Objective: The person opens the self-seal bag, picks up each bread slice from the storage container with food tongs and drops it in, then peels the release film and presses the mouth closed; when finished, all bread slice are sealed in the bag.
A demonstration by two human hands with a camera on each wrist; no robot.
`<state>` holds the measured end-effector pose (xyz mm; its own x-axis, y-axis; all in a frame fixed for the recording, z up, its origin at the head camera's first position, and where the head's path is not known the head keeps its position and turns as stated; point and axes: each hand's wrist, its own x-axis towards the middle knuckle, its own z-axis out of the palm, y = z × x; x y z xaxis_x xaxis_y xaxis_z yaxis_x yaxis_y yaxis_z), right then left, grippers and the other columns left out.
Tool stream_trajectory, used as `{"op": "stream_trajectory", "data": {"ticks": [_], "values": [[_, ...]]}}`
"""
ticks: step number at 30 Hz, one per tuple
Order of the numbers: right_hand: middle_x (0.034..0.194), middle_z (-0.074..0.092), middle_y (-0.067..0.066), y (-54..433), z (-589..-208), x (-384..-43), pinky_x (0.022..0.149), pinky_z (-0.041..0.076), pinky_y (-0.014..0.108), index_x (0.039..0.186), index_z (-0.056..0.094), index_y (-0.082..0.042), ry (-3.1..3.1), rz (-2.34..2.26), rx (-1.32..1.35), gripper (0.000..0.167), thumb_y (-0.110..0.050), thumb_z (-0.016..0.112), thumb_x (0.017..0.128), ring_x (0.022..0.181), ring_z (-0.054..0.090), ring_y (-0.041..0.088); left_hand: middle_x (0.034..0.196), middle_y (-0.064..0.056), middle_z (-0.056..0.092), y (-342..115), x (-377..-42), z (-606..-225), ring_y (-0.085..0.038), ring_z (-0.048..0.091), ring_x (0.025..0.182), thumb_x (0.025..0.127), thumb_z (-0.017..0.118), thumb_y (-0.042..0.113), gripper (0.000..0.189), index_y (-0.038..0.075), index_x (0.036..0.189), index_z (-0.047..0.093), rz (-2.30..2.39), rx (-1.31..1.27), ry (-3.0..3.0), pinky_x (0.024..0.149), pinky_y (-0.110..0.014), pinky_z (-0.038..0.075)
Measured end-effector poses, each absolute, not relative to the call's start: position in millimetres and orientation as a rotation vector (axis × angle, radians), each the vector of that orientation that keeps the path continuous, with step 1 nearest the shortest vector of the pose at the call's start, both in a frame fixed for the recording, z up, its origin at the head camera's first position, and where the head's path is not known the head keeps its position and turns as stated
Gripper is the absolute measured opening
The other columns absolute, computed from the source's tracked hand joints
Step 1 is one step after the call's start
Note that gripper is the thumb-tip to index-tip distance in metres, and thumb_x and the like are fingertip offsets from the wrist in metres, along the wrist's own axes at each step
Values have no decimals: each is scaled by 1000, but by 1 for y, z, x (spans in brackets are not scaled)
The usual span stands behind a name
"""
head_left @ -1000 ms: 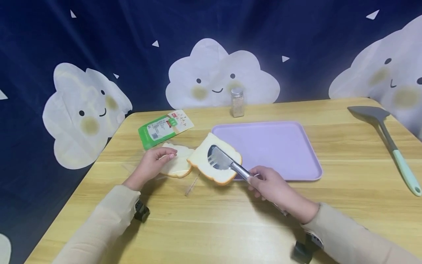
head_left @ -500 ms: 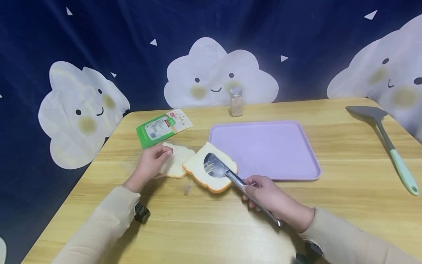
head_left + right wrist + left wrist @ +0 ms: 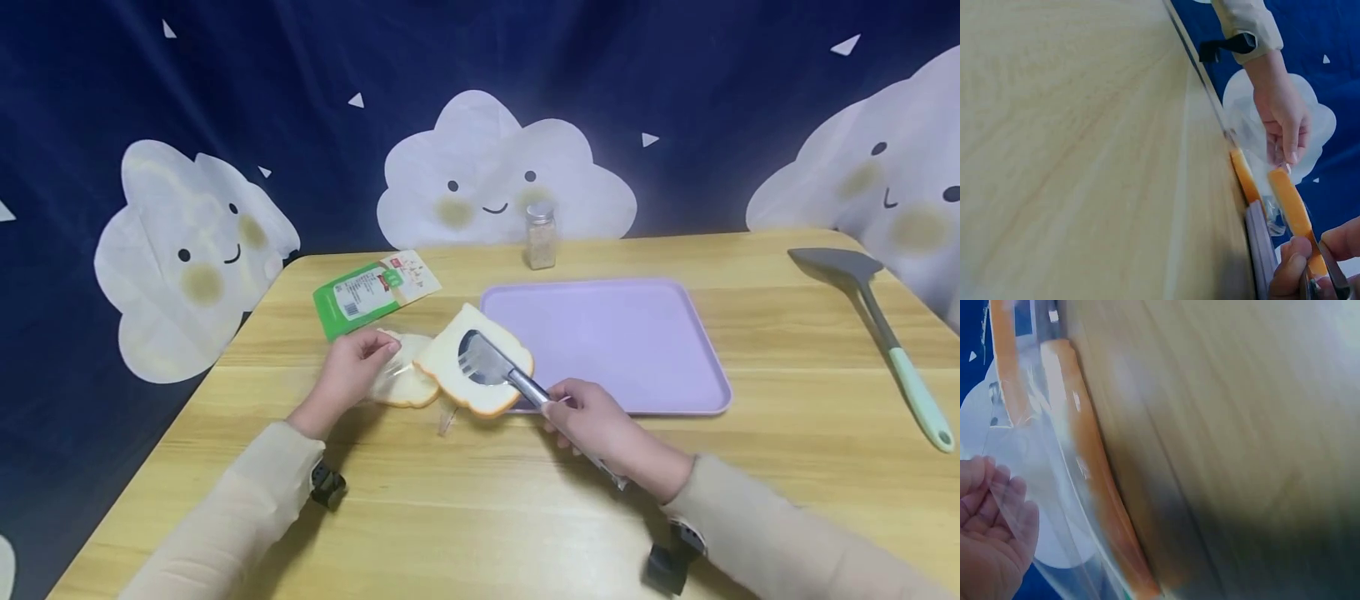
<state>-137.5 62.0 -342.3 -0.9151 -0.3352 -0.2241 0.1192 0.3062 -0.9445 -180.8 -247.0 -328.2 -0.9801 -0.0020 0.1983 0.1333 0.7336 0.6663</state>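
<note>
My right hand (image 3: 600,429) grips a pair of metal tongs (image 3: 534,390). Between the tongs' ends a white bread slice (image 3: 442,354) with an orange-brown crust is held tilted, over the near left corner of the purple tray (image 3: 622,350). A second bread slice (image 3: 405,390) lies to the left, partly behind the first. It sits inside a clear plastic bag (image 3: 1029,450). My left hand (image 3: 351,371) pinches the bag's film between thumb and forefinger; in the left wrist view the film stretches from the fingertips (image 3: 988,465) across the slice.
A green and white packet (image 3: 371,293) lies behind the left hand. Near the table's back edge stands a glass shaker (image 3: 540,237) with a metal lid. On the far right rests a grey spatula (image 3: 892,333) with a mint handle. A cloud-patterned blue curtain (image 3: 697,67) hangs behind.
The slice in the tongs dipped toward me, then rose again, ending slightly farther left. My right hand moved with it. The left hand keeps its pinch on the bag, nearly still.
</note>
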Motion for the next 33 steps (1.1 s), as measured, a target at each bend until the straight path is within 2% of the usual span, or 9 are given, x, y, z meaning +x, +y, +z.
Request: {"op": "stream_trajectory", "data": {"ticks": [5,12,14,20,23,27,33], "values": [[77,60,15,50,-344,-147,48,44,26,106,53,7,2203,-1660,-239,23,-8,49,90,56,51,16,93,-17,68,-255,-180,-328,-22,57,83,92,57,13,18,-2,95,67,-1054,-50,-2778,74,-31,46],[76,60,14,45,-342,-152,48,43,24,106,54,7,2185,-1637,-231,22,-7,48,90,56,51,15,102,-20,65,-256,-179,-326,-28,59,95,94,53,16,23,-3,101,64,-1093,67,-2765,84,-40,49],[75,59,13,47,-343,-148,47,42,23,106,54,7,2150,-1624,-208,21,-7,49,90,56,50,15,101,-21,65,-257,-179,-327,-28,60,93,93,54,15,22,-3,99,64,-1077,57,-2743,83,-39,50],[75,59,12,58,-342,-140,46,42,22,106,54,6,2154,-1553,-226,21,-7,50,90,55,50,15,88,-16,67,-260,-179,-332,-20,56,77,90,59,10,15,-2,91,67,-1043,-98,-2715,70,-29,47],[74,59,12,64,-341,-139,45,41,22,106,54,6,2151,-1530,-230,21,-7,51,90,55,50,15,89,-15,68,-262,-178,-335,-21,58,80,88,61,6,10,-1,89,68,-1037,-208,-2734,73,-32,50],[73,59,10,70,-338,-136,45,41,22,105,54,7,2074,-1533,-249,21,-7,50,91,54,49,14,92,-16,68,-263,-176,-337,-28,62,89,86,61,1,7,-1,86,68,-1006,-329,-2757,82,-42,52],[73,59,9,78,-337,-129,45,41,21,108,51,9,1989,-1533,-260,24,-8,49,91,54,50,12,91,-14,66,-263,-173,-337,-28,60,89,85,61,0,6,0,84,66,-900,-451,-2806,81,-44,51]]}}
